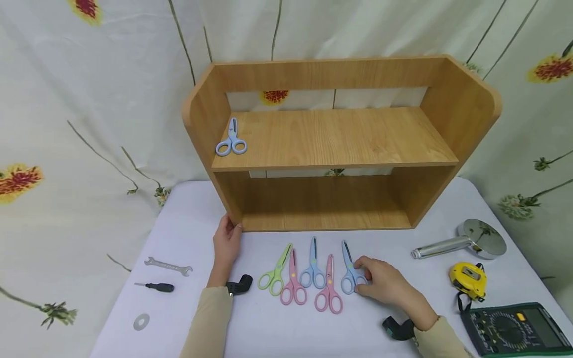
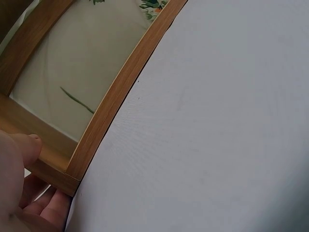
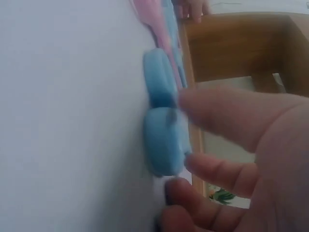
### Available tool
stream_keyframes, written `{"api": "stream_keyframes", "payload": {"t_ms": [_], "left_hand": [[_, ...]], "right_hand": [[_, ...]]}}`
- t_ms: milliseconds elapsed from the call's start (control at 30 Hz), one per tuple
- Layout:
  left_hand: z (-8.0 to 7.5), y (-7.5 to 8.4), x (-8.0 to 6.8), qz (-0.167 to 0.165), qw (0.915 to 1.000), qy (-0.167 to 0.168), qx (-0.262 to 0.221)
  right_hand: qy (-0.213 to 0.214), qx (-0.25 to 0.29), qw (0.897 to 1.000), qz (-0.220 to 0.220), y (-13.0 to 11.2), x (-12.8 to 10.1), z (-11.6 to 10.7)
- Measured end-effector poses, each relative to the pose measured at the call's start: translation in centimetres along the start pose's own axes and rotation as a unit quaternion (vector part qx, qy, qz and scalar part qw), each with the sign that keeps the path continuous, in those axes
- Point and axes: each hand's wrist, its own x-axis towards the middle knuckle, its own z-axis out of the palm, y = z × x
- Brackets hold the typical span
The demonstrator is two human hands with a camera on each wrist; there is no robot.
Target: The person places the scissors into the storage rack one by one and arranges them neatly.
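My left hand (image 1: 227, 243) holds the lower left front corner of a wooden shelf (image 1: 340, 136), thumb on one side of the panel and fingers on the other in the left wrist view. At the right end of a row of scissors, my right hand (image 1: 384, 281) has its thumb and fingertips at the handle of blue scissors (image 1: 347, 253), pinching one loop. Those scissors lie on the table with blades toward the shelf. Beside them are pink scissors (image 1: 330, 278), more blue scissors (image 1: 313, 258), a second pink pair (image 1: 293, 281) and green scissors (image 1: 280, 263).
Light blue scissors (image 1: 232, 132) sit at the left of the upper shelf board. To the left lie a wrench (image 1: 167, 266), a screwdriver (image 1: 160, 287) and a washer (image 1: 141, 321). On the right are a shower head (image 1: 481, 238), a yellow tape measure (image 1: 465, 281) and a multimeter (image 1: 515, 328).
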Motion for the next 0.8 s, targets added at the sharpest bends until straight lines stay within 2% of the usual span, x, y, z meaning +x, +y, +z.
{"api": "stream_keyframes", "payload": {"t_ms": [367, 467, 600, 800], "left_hand": [[0.0, 0.1, -0.1, 0.015, 0.9998, 0.013, 0.003], [-0.1, 0.1, -0.2, 0.016, 0.9998, 0.012, -0.001], [-0.1, 0.2, -0.1, 0.016, 0.9998, 0.011, -0.002], [-0.1, 0.3, 0.0, 0.01, 0.9999, 0.006, -0.007]], "right_hand": [[0.074, -0.032, 0.996, 0.03, -0.8, 0.0, 1.4], [0.077, -0.008, 0.996, 0.04, -0.8, 0.1, 1.2], [0.066, 0.053, 0.995, 0.045, -0.4, 0.4, 0.9], [0.053, 0.118, 0.991, 0.023, 0.4, 0.7, 0.7]]}}
